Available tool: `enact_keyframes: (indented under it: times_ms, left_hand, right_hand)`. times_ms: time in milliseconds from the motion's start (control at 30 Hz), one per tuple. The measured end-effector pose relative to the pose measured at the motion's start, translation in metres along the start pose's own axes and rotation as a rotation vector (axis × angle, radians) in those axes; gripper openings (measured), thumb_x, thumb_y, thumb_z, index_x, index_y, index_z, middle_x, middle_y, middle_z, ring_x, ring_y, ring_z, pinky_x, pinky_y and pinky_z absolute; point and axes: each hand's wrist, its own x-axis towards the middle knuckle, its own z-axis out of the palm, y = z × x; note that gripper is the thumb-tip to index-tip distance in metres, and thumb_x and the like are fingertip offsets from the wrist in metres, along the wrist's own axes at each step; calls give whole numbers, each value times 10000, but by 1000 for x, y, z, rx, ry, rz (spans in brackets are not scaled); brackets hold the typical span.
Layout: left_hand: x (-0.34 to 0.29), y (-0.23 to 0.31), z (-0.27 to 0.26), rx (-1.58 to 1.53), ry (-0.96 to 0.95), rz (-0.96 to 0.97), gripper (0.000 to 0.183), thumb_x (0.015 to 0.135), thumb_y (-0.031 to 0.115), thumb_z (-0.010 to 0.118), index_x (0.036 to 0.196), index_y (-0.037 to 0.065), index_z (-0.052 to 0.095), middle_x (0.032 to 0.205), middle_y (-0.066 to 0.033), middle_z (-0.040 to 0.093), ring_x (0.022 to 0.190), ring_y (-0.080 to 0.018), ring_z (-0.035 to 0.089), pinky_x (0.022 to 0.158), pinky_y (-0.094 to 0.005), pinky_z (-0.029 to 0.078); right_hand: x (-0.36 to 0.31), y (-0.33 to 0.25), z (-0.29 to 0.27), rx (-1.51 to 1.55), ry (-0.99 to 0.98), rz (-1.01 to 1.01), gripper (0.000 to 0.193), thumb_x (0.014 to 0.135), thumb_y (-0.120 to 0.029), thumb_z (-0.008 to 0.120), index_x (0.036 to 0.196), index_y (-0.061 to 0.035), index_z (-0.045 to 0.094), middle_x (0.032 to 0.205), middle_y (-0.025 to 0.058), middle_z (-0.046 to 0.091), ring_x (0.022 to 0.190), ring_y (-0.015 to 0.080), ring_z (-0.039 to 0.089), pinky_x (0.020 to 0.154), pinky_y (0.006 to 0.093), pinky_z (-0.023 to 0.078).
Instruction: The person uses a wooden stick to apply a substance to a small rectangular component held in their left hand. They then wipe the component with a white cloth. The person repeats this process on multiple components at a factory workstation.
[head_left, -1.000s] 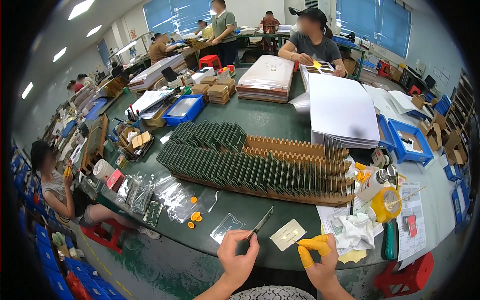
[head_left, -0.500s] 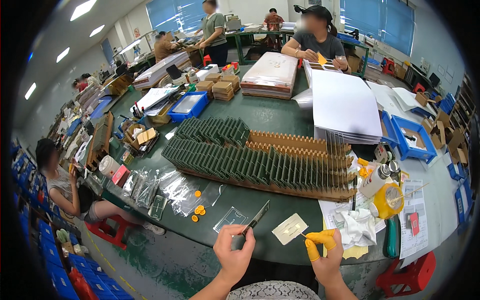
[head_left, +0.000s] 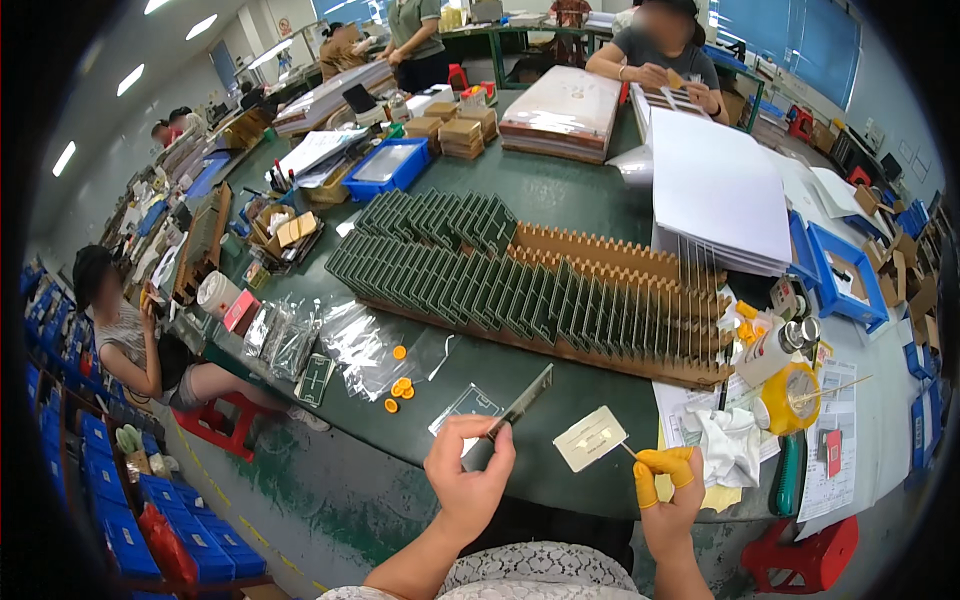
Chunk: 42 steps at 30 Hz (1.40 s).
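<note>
While the left hand (head_left: 467,475) holds a dark plate (head_left: 525,400) up over the bench (head_left: 400,440), its grip is a closed pinch, thumb against forefinger at the plate's lower end, with the rest of the plate slanting up and away to the right. Plate seen nearly edge-on; face detail not readable. Right hand (head_left: 672,492), yellow covers (head_left: 665,462) on thumb and forefinger: grip likewise closed to a narrow pinch, on a thin stick (head_left: 629,452) whose far end points to the right-hand edge of a pale card (head_left: 590,438). Card appears to lie on the bench, with lighter patches at its middle; contact between stick and card cannot be told. Behind the left hand, a flat piece with a white outline (head_left: 472,404) lies on the bench; beyond it, a brown slotted rack (head_left: 600,243) carries rows of dark green plates (head_left: 430,280), tilted in their slots. Handling, by judgement: plate light, thin and stiff, perhaps smooth enough to slip or twist in a two-finger pinch; best taken by opposite edges, keeping fingertips off the faces. Stick very light and easily snapped; hold well back from the tip, with little pressure. Card probably light and stiff; lift by an edge, clear of the patches.
</note>
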Motion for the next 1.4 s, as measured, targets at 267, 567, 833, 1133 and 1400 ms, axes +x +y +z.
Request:
enact_keyframes:
  times_ms: [267,567,833,1133,1400]
  left_hand:
    - [3,-18,-6,-19,73,-69,223,799,-129,692,951,-6,584,932,-91,615,804,-146,582,750,-259,476]
    - [-1,-21,-3,-27,4,-123,142,912,-65,628,985,25,546,1004,-47,591,815,-51,553,725,-192,449]
    - [-3,-25,2,-73,-21,-138,144,909,-57,643,988,20,550,1024,-50,586,814,-57,558,731,-200,460]
    - [-5,-26,2,-117,-32,-186,245,826,-122,682,1003,-8,558,989,-110,613,863,-131,590,787,-250,488]
    - [-6,-28,2,-114,-30,-162,238,819,-117,691,988,0,571,968,-105,630,849,-144,599,773,-258,492]
  right_hand:
    - [5,13,2,-168,-152,-73,266,730,45,761,968,-29,665,874,121,575,785,318,524,697,393,418]
    - [12,16,11,-329,-327,-147,235,744,-40,764,963,-25,681,842,81,522,750,270,492,671,384,372]
    - [15,18,23,-397,-369,-197,252,742,-44,763,974,-10,672,847,89,496,760,273,481,663,382,379]
    - [16,17,26,-399,-390,-162,214,753,-3,755,947,-12,667,849,100,511,768,287,486,681,399,389]
    - [19,15,25,-358,-377,-179,262,726,-16,762,970,-9,666,856,104,508,768,292,488,672,392,389]
